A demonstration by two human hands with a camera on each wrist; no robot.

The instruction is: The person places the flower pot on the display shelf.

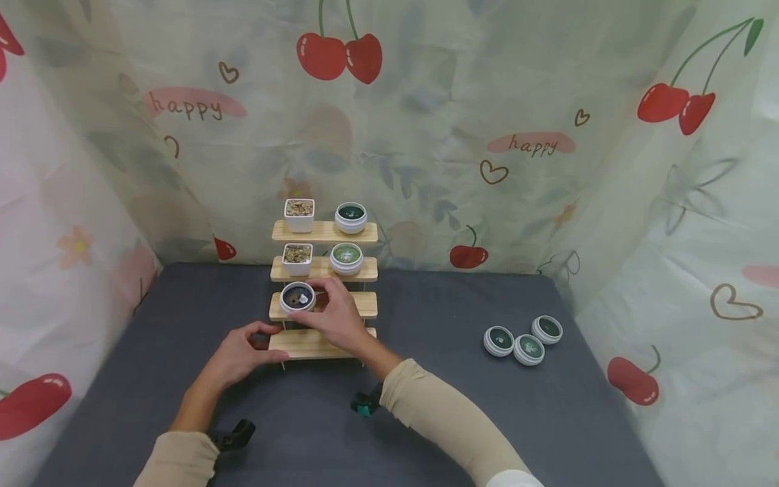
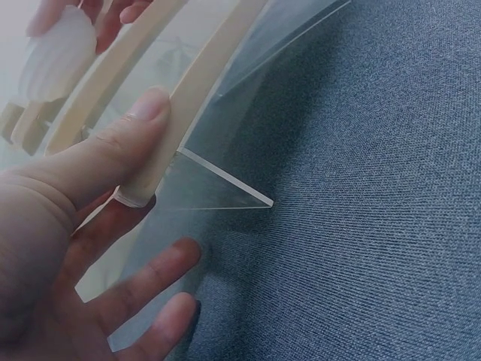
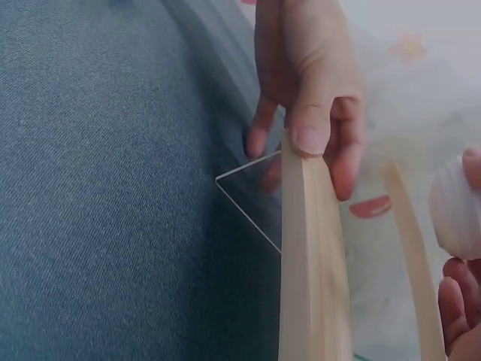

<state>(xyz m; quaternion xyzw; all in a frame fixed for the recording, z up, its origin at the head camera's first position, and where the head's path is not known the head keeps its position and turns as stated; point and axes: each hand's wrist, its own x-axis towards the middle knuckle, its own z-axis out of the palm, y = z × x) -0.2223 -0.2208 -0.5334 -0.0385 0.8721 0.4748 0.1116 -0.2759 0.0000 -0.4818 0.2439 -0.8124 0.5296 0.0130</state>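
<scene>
A tiered stand of wooden shelves with clear supports has its lowest shelf (image 1: pixel 313 346) at the front. My left hand (image 1: pixel 237 355) grips that shelf's left end, thumb on top and a finger beneath, as the left wrist view shows. My right hand (image 1: pixel 341 321) pinches a round white ribbed pot (image 1: pixel 297 297) with dark contents, at the left of the second shelf from the bottom. Whether the pot's base touches the shelf I cannot tell. In the right wrist view only some fingertips (image 3: pixel 455 308) appear against the white pot (image 3: pixel 455 210).
The upper shelves carry square white pots (image 1: pixel 297 259) on the left and round pots with green contents (image 1: pixel 347 258) on the right. Three round pots (image 1: pixel 528 350) stand together on the dark tablecloth (image 1: pixel 438 392) at the right. A cherry-printed curtain (image 1: pixel 414 135) hangs behind.
</scene>
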